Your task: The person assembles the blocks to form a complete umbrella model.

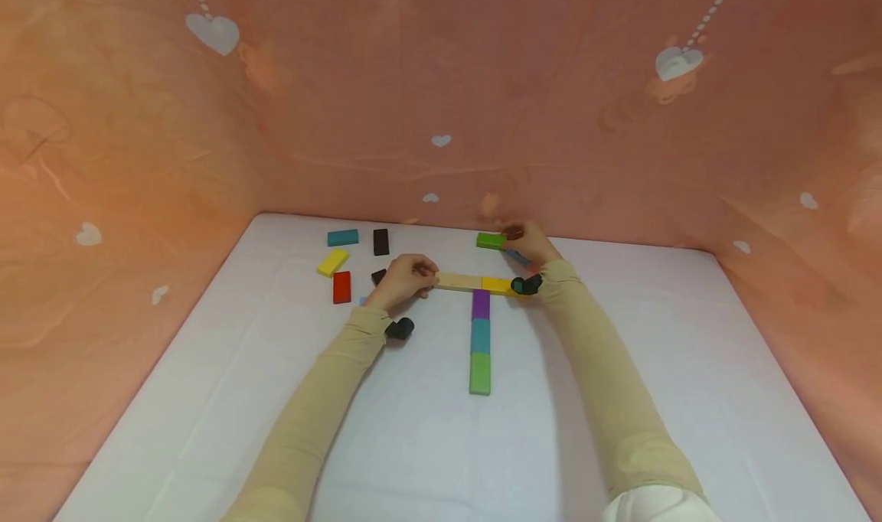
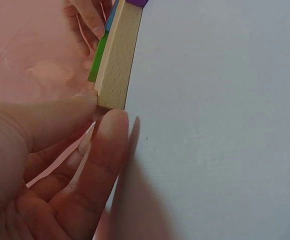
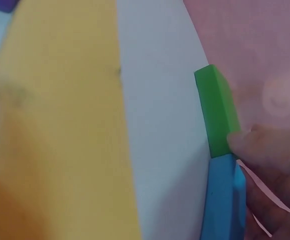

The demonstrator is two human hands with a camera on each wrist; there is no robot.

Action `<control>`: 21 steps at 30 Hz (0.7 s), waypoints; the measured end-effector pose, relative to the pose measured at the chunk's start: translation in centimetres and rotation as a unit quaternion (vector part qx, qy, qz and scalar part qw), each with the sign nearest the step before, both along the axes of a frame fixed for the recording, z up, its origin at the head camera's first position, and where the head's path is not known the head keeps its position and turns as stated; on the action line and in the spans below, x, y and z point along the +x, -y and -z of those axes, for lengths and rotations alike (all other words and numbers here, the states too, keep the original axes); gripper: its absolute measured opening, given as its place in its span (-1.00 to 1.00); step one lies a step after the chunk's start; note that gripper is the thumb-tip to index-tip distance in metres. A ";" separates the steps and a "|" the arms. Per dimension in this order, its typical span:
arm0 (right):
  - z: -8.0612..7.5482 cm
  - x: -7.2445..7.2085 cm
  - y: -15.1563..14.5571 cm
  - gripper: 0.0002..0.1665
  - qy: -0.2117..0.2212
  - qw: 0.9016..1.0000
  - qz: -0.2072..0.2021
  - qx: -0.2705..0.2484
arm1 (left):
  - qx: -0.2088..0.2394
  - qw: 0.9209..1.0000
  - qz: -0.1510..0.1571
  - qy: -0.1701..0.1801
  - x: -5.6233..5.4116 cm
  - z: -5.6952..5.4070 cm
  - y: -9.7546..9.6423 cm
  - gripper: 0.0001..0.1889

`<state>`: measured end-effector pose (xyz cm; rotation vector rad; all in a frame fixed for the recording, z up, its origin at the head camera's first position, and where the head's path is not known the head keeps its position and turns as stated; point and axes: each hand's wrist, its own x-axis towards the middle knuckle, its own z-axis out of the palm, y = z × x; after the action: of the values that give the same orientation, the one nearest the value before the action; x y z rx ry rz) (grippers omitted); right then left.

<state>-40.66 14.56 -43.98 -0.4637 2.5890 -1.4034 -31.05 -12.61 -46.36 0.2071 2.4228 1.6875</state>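
My left hand (image 1: 406,278) pinches the left end of a plain wooden block (image 1: 458,282); thumb and index fingertip meet its end in the left wrist view. Right of it, in line, lies a yellow block (image 1: 496,285). Below that row a purple block (image 1: 481,305), a teal block (image 1: 480,336) and a light green block (image 1: 480,373) run toward me. My right hand (image 1: 529,240) is behind the row, a fingertip touching the dark green block (image 3: 217,110). A blue block (image 3: 219,197) sits end to end with it, other fingers behind it.
On the left lie a teal block (image 1: 342,237), a dark brown block (image 1: 381,242), a yellow block (image 1: 334,262) and a red block (image 1: 341,287). Another dark block (image 1: 379,277) shows beside my left hand. A pink cloth wall (image 1: 441,177) rises behind the white table (image 1: 413,430).
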 end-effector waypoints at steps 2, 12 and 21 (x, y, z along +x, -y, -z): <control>0.1 0.0 0.0 -0.54 0.004 1.000 0.006 0.002 | 0.001 1.000 0.001 0.001 0.1 -0.1 0.0 -0.82; 0.1 -0.1 -0.1 -0.55 0.005 1.000 0.009 -0.006 | 0.002 1.000 0.004 -0.001 0.1 0.0 0.1 -0.82; 0.1 0.0 -0.1 -0.57 0.023 1.000 0.014 -0.013 | 0.007 1.000 0.009 -0.007 0.2 -0.1 0.1 -0.83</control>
<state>-40.62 14.70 -44.07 -0.3948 2.5544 -1.4402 -30.88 -12.66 -46.28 0.2426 2.4114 1.7016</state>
